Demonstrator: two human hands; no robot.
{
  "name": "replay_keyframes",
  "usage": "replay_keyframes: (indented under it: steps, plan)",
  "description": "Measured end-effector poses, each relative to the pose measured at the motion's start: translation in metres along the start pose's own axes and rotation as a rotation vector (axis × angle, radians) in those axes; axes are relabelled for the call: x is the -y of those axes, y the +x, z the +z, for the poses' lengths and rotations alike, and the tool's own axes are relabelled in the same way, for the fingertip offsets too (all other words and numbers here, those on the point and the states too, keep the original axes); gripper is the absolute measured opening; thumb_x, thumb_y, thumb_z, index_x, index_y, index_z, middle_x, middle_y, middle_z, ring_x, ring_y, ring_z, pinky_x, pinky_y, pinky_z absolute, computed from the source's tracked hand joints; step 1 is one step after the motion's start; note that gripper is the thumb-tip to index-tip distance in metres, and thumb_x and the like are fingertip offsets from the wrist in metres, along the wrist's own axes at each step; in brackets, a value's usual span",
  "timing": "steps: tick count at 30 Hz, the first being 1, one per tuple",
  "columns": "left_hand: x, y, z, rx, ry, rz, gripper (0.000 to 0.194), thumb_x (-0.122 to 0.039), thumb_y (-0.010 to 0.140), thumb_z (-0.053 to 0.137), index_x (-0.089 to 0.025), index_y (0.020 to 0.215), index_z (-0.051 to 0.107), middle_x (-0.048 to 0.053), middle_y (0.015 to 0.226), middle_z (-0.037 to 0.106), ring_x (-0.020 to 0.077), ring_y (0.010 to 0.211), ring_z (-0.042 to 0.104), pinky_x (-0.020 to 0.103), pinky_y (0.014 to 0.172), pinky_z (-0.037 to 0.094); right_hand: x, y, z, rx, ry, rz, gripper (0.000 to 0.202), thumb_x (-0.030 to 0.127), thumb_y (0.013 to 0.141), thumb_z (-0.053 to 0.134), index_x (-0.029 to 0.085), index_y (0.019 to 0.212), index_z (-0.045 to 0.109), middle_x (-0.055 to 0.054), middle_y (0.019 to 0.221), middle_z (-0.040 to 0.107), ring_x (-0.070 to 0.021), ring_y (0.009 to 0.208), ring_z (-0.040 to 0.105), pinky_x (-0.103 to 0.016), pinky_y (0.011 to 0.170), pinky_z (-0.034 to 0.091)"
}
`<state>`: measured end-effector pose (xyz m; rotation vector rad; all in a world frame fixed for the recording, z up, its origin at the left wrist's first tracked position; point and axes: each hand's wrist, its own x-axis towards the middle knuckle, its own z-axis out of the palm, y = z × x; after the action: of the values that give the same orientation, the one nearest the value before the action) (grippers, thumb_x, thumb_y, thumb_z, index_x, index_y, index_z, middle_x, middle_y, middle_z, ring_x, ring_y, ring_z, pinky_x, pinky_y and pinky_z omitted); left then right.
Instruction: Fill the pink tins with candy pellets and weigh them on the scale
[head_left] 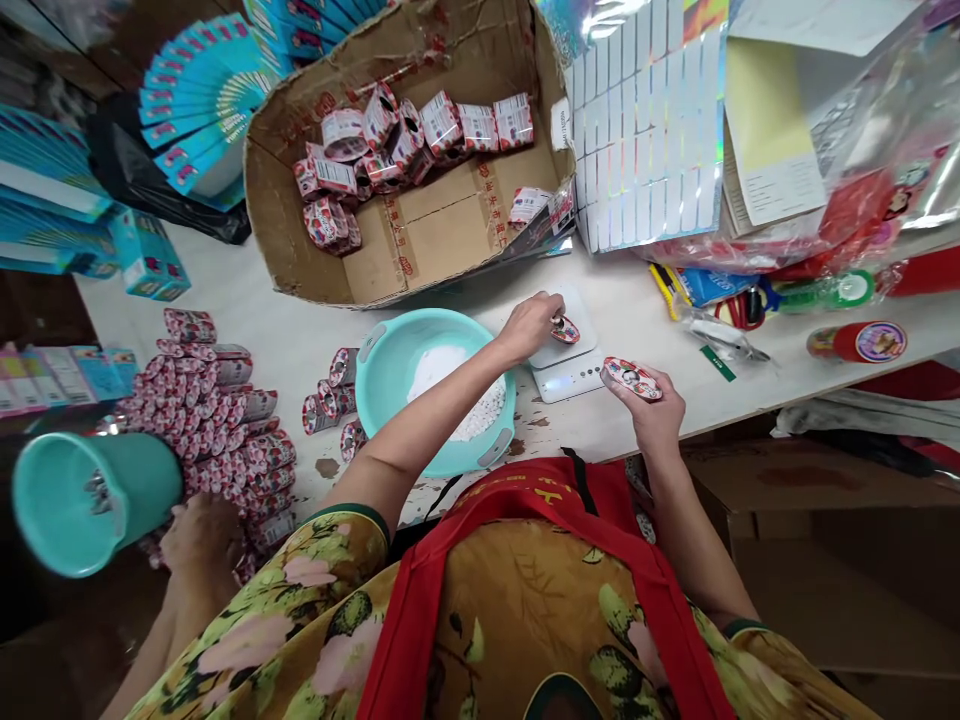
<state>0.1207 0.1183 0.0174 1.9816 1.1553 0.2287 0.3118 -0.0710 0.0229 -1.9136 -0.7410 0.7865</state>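
My left hand (531, 328) is over the plate of a white digital scale (581, 312), its fingers closed on the edge of a small red printed packet (566, 330). To the right of the scale, my right hand (658, 408) grips another red oval packet (631, 378) with a printed face up. Beneath my left forearm sits a turquoise basin (390, 430) holding white granules (480, 412). Several red tube-like packets (330, 400) stand left of the basin.
An open cardboard box (450, 225) with red packets lies beyond the basin. At left are a large pile of packets (225, 400), a turquoise bucket (142, 490) and another person's hands (199, 535). Silver label sheets (645, 130), scissors (742, 308) and a round container (874, 342) are at right.
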Motion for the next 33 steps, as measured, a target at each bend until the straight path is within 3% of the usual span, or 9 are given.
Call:
replay_keyframes:
  steps: [3,6,9,12,14,16,19,26,33]
  plan:
    - [0.002,0.005,-0.001,-0.048,-0.165,-0.039,0.018,-0.002,0.073,0.061,-0.018,0.078,0.066,0.004,0.082,0.066,0.0190,0.080,0.057,0.030,0.077,0.042,-0.001,0.002,0.001,0.002,0.003,0.010,0.058,0.045,0.058,0.092,0.020,0.109,0.077,-0.007,0.112,0.073,-0.0257,0.104,0.070,-0.046,0.101,0.055]
    - [0.007,0.006,-0.005,-0.080,-0.574,-0.169,0.014,-0.001,0.069,0.067,-0.015,0.071,0.065,0.002,0.071,0.064,0.0146,0.069,0.057,0.028,0.073,0.046,-0.003,0.004,0.002,-0.002,0.020,0.026,0.061,0.044,0.057,0.092,0.019,0.110,0.077,-0.007,0.112,0.074,-0.0261,0.104,0.071,-0.048,0.102,0.055]
    - [0.017,-0.005,-0.012,-0.109,-1.127,-0.332,0.015,-0.006,0.069,0.075,-0.013,0.078,0.065,0.003,0.071,0.067,0.0123,0.066,0.063,0.026,0.069,0.052,-0.005,0.006,0.001,-0.023,0.045,0.047,0.062,0.043,0.055,0.093,0.018,0.110,0.076,-0.007,0.112,0.075,-0.0264,0.104,0.071,-0.048,0.103,0.055]
    - [0.029,-0.027,-0.023,-0.185,-1.382,-0.434,0.016,-0.009,0.073,0.078,-0.012,0.085,0.067,0.004,0.075,0.069,0.0102,0.064,0.065,0.021,0.065,0.053,-0.004,0.006,0.000,-0.050,0.067,0.067,0.062,0.039,0.054,0.093,0.018,0.109,0.076,-0.007,0.110,0.075,-0.0260,0.104,0.072,-0.047,0.102,0.056]
    - [0.036,-0.042,-0.029,-0.206,-1.372,-0.454,0.009,-0.011,0.078,0.075,-0.011,0.082,0.068,0.002,0.068,0.064,0.0075,0.055,0.060,0.017,0.054,0.047,-0.003,0.006,-0.001,-0.066,0.083,0.072,0.061,0.037,0.054,0.093,0.017,0.108,0.076,-0.007,0.109,0.076,-0.0252,0.102,0.072,-0.045,0.101,0.056]
    - [0.039,-0.053,-0.032,-0.181,-1.315,-0.454,0.006,-0.014,0.081,0.074,-0.011,0.079,0.069,-0.001,0.060,0.057,0.0052,0.045,0.049,0.015,0.042,0.034,-0.002,0.006,-0.002,-0.076,0.094,0.073,0.061,0.036,0.053,0.093,0.016,0.108,0.075,-0.007,0.107,0.076,-0.0248,0.100,0.073,-0.045,0.100,0.057]
    - [0.036,-0.060,-0.032,-0.110,-1.218,-0.421,0.007,-0.018,0.082,0.075,-0.013,0.080,0.070,-0.003,0.054,0.050,0.0039,0.040,0.036,0.016,0.038,0.016,0.000,0.005,-0.002,-0.082,0.099,0.078,0.062,0.037,0.053,0.093,0.016,0.108,0.075,-0.006,0.105,0.077,-0.0248,0.099,0.073,-0.046,0.099,0.058]
    - [0.020,-0.040,-0.022,-0.039,-0.796,-0.226,0.023,-0.020,0.083,0.072,-0.015,0.062,0.063,-0.002,0.054,0.047,0.0089,0.052,0.036,0.023,0.052,0.024,-0.005,0.003,-0.003,-0.085,0.101,0.059,0.062,0.036,0.054,0.092,0.017,0.110,0.074,-0.006,0.105,0.077,-0.0243,0.098,0.073,-0.045,0.097,0.059]
    - [0.003,-0.027,-0.021,0.082,-0.234,-0.089,0.007,-0.025,0.082,0.073,-0.019,0.079,0.070,0.000,0.067,0.058,0.0169,0.067,0.049,0.028,0.065,0.028,-0.012,0.005,-0.003,-0.094,0.112,0.101,0.063,0.035,0.051,0.093,0.017,0.109,0.075,-0.006,0.105,0.077,-0.0239,0.098,0.073,-0.046,0.099,0.058]
